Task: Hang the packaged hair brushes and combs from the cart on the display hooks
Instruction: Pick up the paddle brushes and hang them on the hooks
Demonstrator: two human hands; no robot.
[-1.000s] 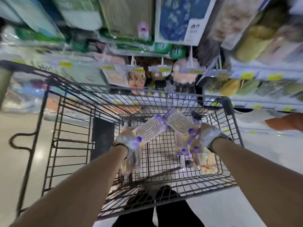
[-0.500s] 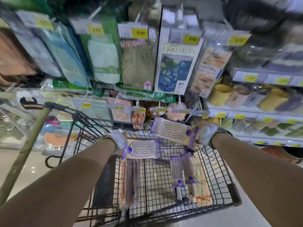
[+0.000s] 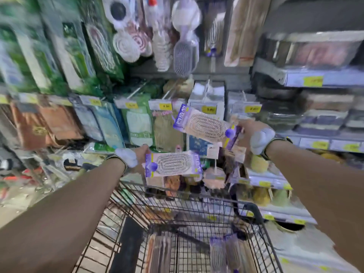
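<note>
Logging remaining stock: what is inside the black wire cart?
In the black wire cart, two purple-carded brush packs lie right, long brownish packs left. The left forearm and the frame edge hide the rest.

A single wide-angle view from the person's head faces forward and slightly downward. Display shelving (image 3: pixel 275 75) fills the upper frame at close range. The wire cart (image 3: pixel 253 210) sits directly below, and the left forearm (image 3: pixel 69 209) and right forearm (image 3: pixel 315 184) enter from the bottom corners.
</note>
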